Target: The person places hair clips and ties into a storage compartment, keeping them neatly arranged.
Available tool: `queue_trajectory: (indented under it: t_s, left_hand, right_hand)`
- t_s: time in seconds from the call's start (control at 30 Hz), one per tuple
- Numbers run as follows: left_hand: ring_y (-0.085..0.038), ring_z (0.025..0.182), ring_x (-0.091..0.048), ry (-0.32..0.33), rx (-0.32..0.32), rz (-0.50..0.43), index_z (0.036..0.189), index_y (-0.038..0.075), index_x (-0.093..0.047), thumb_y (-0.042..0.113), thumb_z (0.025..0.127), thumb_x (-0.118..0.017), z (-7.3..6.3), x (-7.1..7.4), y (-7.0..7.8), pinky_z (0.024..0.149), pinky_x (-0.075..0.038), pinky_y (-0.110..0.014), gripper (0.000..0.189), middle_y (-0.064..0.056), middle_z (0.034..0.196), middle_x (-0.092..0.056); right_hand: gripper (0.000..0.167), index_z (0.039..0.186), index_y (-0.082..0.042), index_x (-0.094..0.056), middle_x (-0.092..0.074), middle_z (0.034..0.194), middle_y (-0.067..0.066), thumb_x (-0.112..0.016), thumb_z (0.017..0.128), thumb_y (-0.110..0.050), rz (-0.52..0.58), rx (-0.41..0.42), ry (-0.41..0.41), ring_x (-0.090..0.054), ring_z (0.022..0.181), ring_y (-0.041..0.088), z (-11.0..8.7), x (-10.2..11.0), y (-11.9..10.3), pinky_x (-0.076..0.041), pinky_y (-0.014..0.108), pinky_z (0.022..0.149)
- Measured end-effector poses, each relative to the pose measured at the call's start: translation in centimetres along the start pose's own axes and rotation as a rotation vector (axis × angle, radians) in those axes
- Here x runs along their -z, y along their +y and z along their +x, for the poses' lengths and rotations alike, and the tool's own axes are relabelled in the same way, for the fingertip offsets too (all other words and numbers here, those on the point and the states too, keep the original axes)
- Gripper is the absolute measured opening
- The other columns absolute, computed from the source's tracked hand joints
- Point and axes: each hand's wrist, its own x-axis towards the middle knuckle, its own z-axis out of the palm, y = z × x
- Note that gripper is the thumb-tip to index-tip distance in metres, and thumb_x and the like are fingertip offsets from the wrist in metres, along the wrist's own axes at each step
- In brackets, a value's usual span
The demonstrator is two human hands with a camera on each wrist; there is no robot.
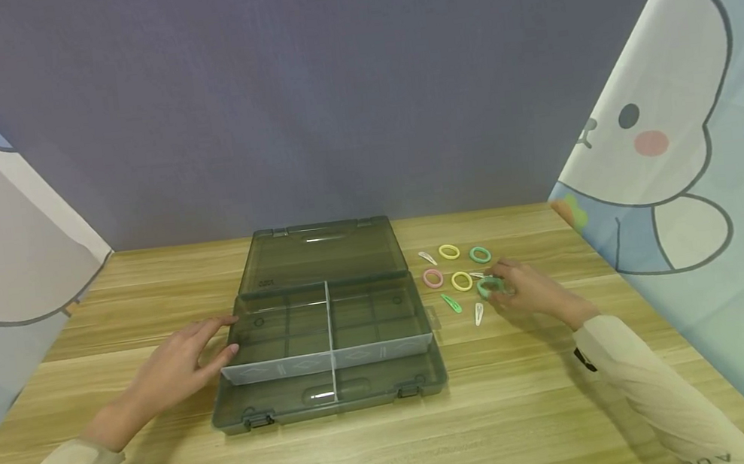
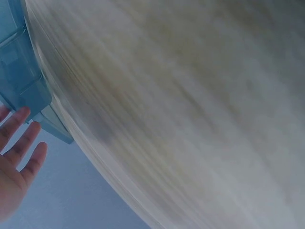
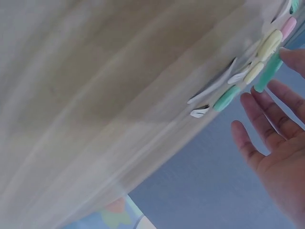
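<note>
My right hand (image 1: 529, 289) pinches a green hair tie (image 1: 482, 288) between thumb and forefinger. In the right wrist view that hair tie (image 3: 269, 71) stands tilted up off the wood, the other fingers spread beside it. My left hand (image 1: 178, 362) rests its fingertips and thumb against the left side of a grey see-through divided box (image 1: 283, 418), its fingers extended. The lid (image 1: 320, 256) lies folded back behind the box. Near the right hand lie a yellow hair tie (image 1: 462, 281), a white snap clip (image 1: 479, 314) and a green snap clip (image 1: 450, 303).
Further back on the wooden table (image 1: 395, 449) are a second green hair tie (image 1: 480, 254), another yellow one (image 1: 449, 252), a pink one (image 1: 433, 279) and a white clip (image 1: 426, 258). A grey backdrop (image 1: 331, 100) rises behind, with printed cartoon sheets at both sides.
</note>
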Motion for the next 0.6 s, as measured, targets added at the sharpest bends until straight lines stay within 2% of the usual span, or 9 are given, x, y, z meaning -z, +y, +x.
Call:
queue_trajectory:
  t_s: [0.13, 0.37, 0.6]
  left_hand:
    - [-0.038, 0.101, -0.059, 0.000, 0.001, 0.007, 0.124, 0.010, -0.051, 0.030, 0.087, -0.060, 0.0, 0.0, 0.1, 0.082, -0.047, -0.056, 0.042, -0.016, 0.116, -0.061]
    - [-0.037, 0.099, -0.060, -0.003, 0.009, 0.014, 0.124, 0.010, -0.052, 0.031, 0.087, -0.060, 0.0, 0.0, 0.1, 0.080, -0.048, -0.055, 0.043, -0.016, 0.116, -0.061]
    - [-0.036, 0.098, -0.060, 0.006, 0.004, 0.015, 0.123, 0.010, -0.052, 0.031, 0.087, -0.061, -0.1, -0.1, 0.0, 0.080, -0.048, -0.054, 0.043, -0.015, 0.116, -0.061]
  right_hand:
    - [0.041, 0.114, 0.005, -0.056, -0.059, 0.104, 0.018, -0.069, 0.079, -0.012, 0.013, -0.002, 0.009, -0.060, 0.092, 0.032, 0.2, 0.4, -0.2, -0.053, 0.044, 0.078]
    - [0.038, 0.111, 0.006, -0.058, -0.061, 0.101, 0.018, -0.069, 0.078, -0.010, -0.008, 0.052, 0.067, -0.061, 0.092, 0.034, 0.9, 0.9, -0.7, -0.053, 0.045, 0.078]
    - [0.039, 0.112, 0.004, -0.059, -0.056, 0.118, 0.023, -0.070, 0.079, -0.013, -0.026, 0.052, 0.065, -0.058, 0.104, 0.039, 1.5, 1.2, -1.8, -0.050, 0.050, 0.086]
